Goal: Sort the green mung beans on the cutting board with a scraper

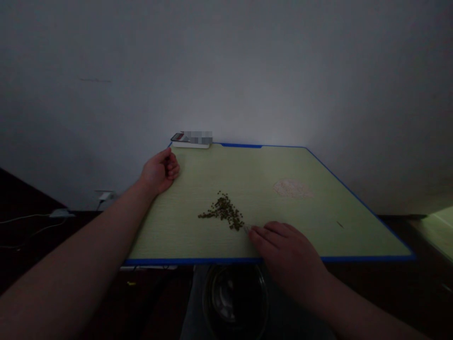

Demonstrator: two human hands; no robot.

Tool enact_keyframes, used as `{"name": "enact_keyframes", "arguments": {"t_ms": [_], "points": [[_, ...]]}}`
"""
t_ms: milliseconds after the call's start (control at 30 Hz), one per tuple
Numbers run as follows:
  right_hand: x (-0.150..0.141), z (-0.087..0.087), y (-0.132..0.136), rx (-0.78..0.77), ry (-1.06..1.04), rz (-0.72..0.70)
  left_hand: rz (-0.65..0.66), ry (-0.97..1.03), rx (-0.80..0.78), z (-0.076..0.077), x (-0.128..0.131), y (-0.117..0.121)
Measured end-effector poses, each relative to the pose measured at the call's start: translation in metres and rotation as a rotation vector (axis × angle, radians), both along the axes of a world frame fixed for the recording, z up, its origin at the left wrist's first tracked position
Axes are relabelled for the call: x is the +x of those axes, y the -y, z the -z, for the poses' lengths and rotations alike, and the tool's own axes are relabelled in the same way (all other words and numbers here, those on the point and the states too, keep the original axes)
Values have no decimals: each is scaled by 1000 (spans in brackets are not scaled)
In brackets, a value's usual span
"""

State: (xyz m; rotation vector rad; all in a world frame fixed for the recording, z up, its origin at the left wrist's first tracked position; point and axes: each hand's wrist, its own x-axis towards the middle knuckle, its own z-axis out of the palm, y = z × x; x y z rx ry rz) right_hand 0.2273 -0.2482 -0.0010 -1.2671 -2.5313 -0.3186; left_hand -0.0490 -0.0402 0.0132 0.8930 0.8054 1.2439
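Note:
A pale green table [318, 236] with a blue rim fills the middle of the view. A loose heap of small green beans [223, 212] lies on it near the front. My right hand [283, 252] lies on the tabletop just right of the heap, fingers held together and reaching toward the nearest beans; whether anything is between the fingertips is too small to tell. My left hand [160, 171] rests at the table's left edge, fingers curled inward, far from the beans. A pale pile of rice-like grains [292, 188] sits further right and back.
A white device with a dark screen [191, 140] lies at the table's back left corner. A dark glass bowl [235, 297] sits below the front edge, in my lap area. A small dark speck [339, 225] lies at the right. Cables [56, 215] run by the wall at the left.

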Motion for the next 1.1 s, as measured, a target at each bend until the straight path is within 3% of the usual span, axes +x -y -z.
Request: {"name": "enact_keyframes", "arguments": {"t_ms": [300,633,833,1100], "points": [[9,-4,-8,-20,-43,22,1,-4,5,1,0,0],[5,-1,-4,17,-38,-93,18,2,1,1,-1,-1],[-4,2,-4,45,15,-13,10,7,4,3,-2,-3],[6,1,-5,37,51,120,9,-1,-6,3,-2,-3]]}}
